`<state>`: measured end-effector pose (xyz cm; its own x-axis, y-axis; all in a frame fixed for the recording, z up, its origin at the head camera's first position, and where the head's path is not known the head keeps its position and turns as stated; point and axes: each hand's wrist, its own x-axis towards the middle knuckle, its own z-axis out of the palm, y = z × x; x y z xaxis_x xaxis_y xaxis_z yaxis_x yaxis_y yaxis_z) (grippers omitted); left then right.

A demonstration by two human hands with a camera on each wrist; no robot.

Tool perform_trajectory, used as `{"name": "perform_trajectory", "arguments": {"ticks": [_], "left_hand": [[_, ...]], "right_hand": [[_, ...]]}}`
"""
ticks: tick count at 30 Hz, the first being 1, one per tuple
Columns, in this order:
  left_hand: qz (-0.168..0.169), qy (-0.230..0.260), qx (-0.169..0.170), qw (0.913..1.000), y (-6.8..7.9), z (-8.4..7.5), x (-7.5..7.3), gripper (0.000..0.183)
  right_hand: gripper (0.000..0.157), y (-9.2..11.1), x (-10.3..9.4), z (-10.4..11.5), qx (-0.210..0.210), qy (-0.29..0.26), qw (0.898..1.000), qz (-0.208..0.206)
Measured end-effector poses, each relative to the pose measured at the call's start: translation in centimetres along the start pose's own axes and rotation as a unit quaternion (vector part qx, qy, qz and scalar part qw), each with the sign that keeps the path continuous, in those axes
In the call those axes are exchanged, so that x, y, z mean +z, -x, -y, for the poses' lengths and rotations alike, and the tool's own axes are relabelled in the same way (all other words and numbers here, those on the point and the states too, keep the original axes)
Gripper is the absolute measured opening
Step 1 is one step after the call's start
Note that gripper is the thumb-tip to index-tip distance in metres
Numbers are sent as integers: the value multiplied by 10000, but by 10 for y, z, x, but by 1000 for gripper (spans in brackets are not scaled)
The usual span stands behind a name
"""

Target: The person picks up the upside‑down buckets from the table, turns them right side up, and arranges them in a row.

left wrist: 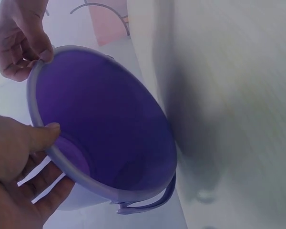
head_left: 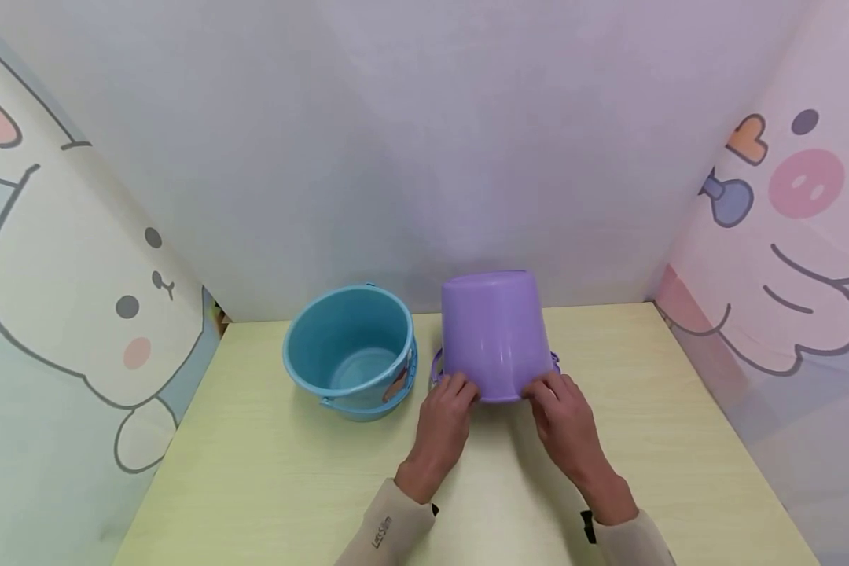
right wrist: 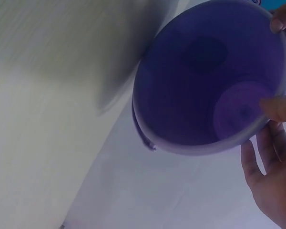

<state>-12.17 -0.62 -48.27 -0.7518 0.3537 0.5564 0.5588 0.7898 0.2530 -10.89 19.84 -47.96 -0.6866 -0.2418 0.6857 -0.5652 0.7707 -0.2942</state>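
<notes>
A purple bucket (head_left: pixel 497 330) is tipped over in the head view, its base up and away and its mouth facing the person. My left hand (head_left: pixel 447 417) pinches the near rim on the left side, thumb inside and fingers outside, as the left wrist view shows on the rim (left wrist: pixel 76 172). On the right side of the same rim my right hand (head_left: pixel 566 420) pinches in the same way, thumb inside the bucket (right wrist: pixel 181 95). The bucket's handle (left wrist: pixel 150 205) hangs by the lower rim. Nothing shows inside the bucket.
A blue bucket (head_left: pixel 349 338) stands upright on the light wooden table (head_left: pixel 255 487), left of the purple one, handle folded down. Behind the table is a plain pale wall (head_left: pixel 424 157). Cartoon-printed panels (head_left: pixel 78 275) flank both sides.
</notes>
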Motion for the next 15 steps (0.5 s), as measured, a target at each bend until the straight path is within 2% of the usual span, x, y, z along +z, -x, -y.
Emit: {"name": "perform_trajectory", "arguments": {"ticks": [6,15], "left_hand": [[-316,186,71,9993,-6,-1,-8,16],[-288,364,-116,9989,-14,-3,-19,19]], "right_hand": [[20,-8,-4,2,-124,-154,9994,-295],[18,-22,-9,4,-138,-155,9985,-507]]}}
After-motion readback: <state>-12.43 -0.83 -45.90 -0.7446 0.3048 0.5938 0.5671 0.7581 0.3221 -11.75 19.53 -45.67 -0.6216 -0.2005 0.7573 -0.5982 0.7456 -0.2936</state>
